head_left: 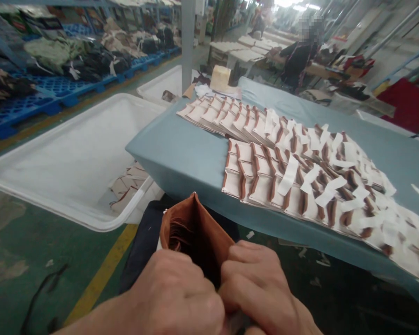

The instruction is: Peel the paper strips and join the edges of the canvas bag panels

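We hold a brown-lined bag (211, 230), our left hand (181, 284) and right hand (258, 279) curled in a tight grip, near the blue worktop (167, 144).

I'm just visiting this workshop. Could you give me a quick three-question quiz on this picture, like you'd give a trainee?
1. What do the left hand and the right hand both grip?
2. True or false: brown-edged pieces lie inside the white bin beside the blue-covered table.
3. What lies across many of the pale stacked pieces? a) glass bottles b) white strips c) metal scissors

Key: 1. A brown-lined pouch. 2. True. 3. b.
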A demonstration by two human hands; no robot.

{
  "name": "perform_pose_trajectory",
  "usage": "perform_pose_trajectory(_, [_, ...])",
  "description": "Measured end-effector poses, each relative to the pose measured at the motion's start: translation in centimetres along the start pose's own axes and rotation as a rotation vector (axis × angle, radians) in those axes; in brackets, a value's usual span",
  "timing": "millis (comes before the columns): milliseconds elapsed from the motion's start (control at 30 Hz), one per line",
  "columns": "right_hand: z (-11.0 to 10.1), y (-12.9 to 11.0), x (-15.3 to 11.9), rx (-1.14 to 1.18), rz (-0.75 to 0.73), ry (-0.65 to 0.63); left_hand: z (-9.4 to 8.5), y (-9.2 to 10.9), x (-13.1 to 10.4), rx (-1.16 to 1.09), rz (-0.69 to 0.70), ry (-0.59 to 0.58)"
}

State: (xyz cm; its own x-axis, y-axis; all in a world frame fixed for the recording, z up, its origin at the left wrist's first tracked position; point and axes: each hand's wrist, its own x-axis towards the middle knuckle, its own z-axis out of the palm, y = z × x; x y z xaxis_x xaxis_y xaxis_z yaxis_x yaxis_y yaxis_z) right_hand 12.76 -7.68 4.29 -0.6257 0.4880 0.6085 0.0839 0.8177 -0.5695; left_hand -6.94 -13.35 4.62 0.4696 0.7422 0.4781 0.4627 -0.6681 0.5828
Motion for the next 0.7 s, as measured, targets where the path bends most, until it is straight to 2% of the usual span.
perform_pose_trajectory(100, [0.4, 1.5, 0.0, 0.148, 0.114, 0.023, -0.7, -1.0, 1.3, -0.008, -0.063, 0.001])
perform_pose_trajectory(200, [0.2, 2.8, 0.4, 0.247, 0.296, -0.083, -1.4, -2.9, 2.0, -0.026, -0.069, -0.031])
perform_pose_trajectory(267, [-0.1, 3.4, 0.9, 0.275, 0.326, -0.143, -1.5, -4.1, 2.2, -0.011, -0.033, -0.034])
perform_pose_trajectory(433, [-0.3, 3.6, 2.6, 0.165, 0.255, -0.251, -1.2, -5.3, 2.1, 0.028, 0.06, -0.005])
perform_pose_trajectory(533, [0.0, 3.6, 3.0, 0.134, 0.196, -0.284, -1.2, -5.8, 1.6, -0.009, 0.039, 0.02])
perform_pose_trajectory(700, [-0.1, 3.4, 2.6, -0.008, 0.039, -0.153, -2.4, -8.2, 1.1, -0.17, -0.123, -0.061])
